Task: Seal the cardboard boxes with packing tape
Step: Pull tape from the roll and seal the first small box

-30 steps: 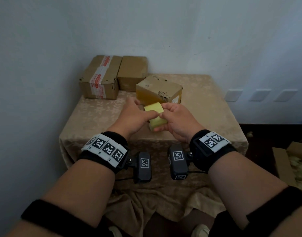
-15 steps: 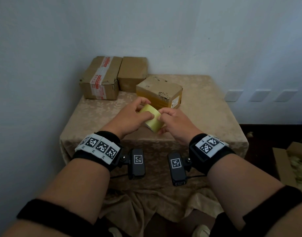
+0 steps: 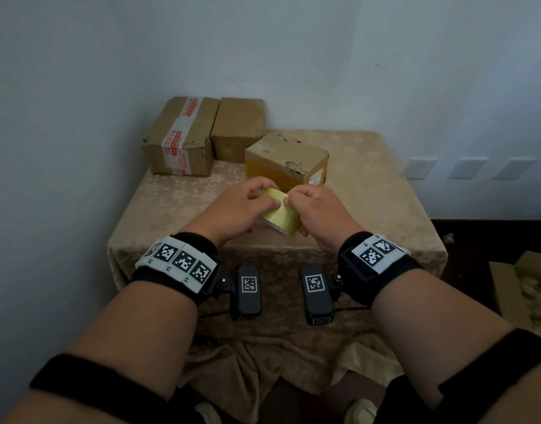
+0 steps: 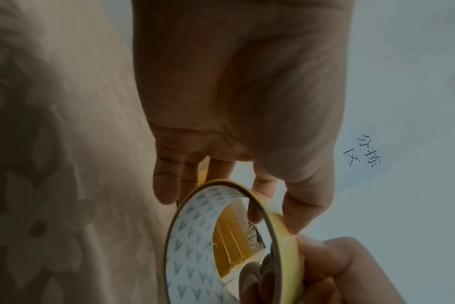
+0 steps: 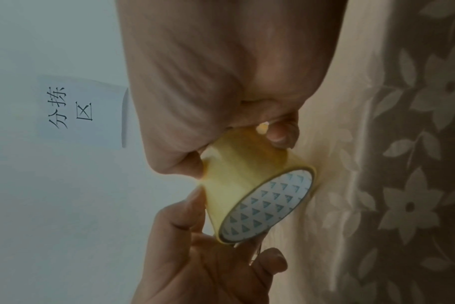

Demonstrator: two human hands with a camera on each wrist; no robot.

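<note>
Both hands hold a yellow roll of packing tape [image 3: 279, 214] just above the table, in front of the nearest cardboard box [image 3: 286, 157]. My left hand [image 3: 247, 206] grips the roll from the left, thumb on its outer face. My right hand [image 3: 312, 209] grips it from the right, thumb and forefinger pinched at the tape surface. The left wrist view shows the roll [image 4: 286, 236] end-on, its white core printed with blue triangles, and the box's yellow-taped side through the hole. In the right wrist view the roll [image 5: 247, 181] lies between both hands.
Two more cardboard boxes stand at the table's back left: one with red-and-white tape [image 3: 180, 139], one plain [image 3: 237, 128]. A beige floral cloth [image 3: 370, 185] covers the table. An open carton [image 3: 520, 286] sits on the floor at right. A paper sign [image 5: 73, 107] hangs on the wall.
Both hands have turned the roll and lowered it slightly toward me. The right thumb and forefinger now pinch at the roll's upper surface.
</note>
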